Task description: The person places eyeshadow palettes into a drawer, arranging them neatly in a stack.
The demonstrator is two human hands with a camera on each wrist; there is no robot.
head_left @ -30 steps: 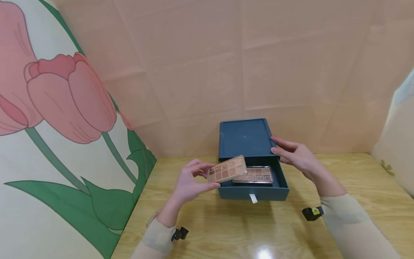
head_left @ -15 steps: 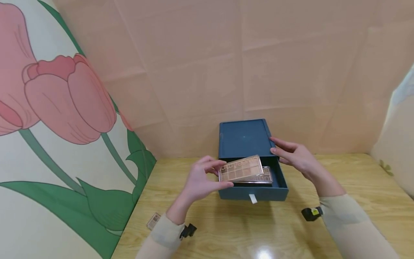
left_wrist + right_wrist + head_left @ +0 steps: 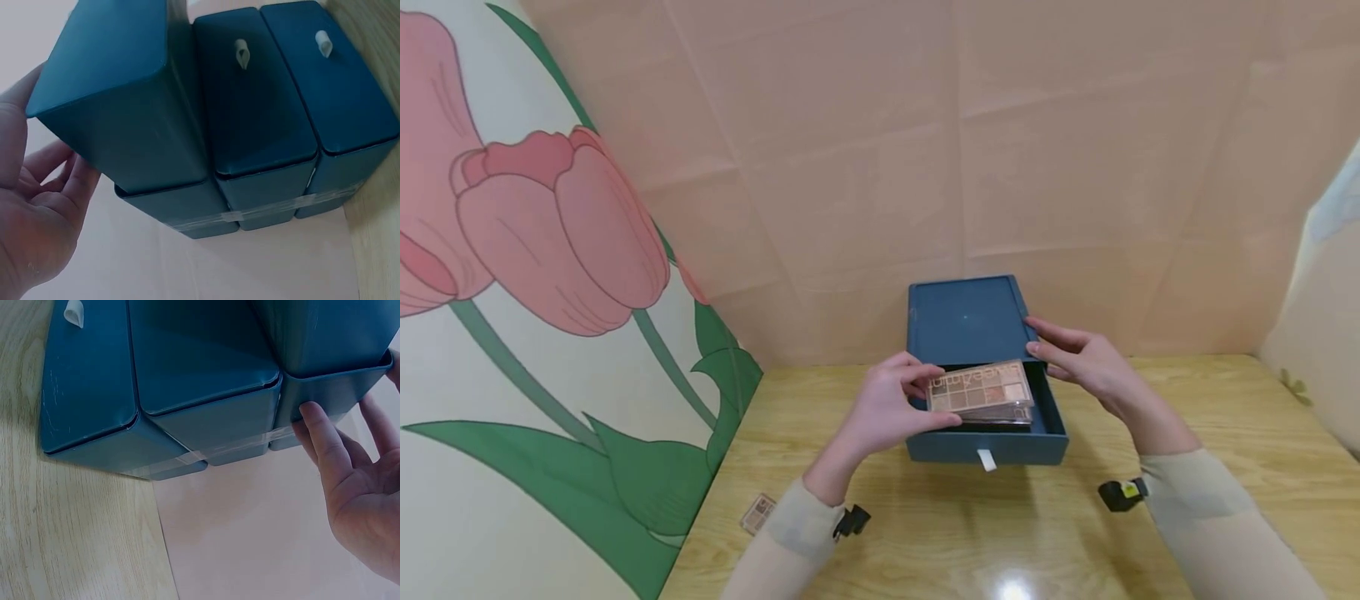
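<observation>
Left hand (image 3: 891,408) pinches eyeshadow palette (image 3: 979,389) by its short left end, holding it over the open drawer (image 3: 992,446) of the blue box (image 3: 966,321). Palette looks light, rigid, slick, likely fragile; end grip suits. Right hand (image 3: 1086,358), fingers straight, steadies the box's side. Wrist views are distorted and show only box walls, no palette.

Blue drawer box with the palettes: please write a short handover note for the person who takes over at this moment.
Left hand: pinches one eyeshadow palette over the open drawer, above a second palette lying inside.
Right hand: fingers straight, resting on the right side of the blue box.
Done: one palette is in the drawer.
Left: the held palette is not yet released; the drawer is open, its white pull tab facing you. A small card lies on the table.
</observation>
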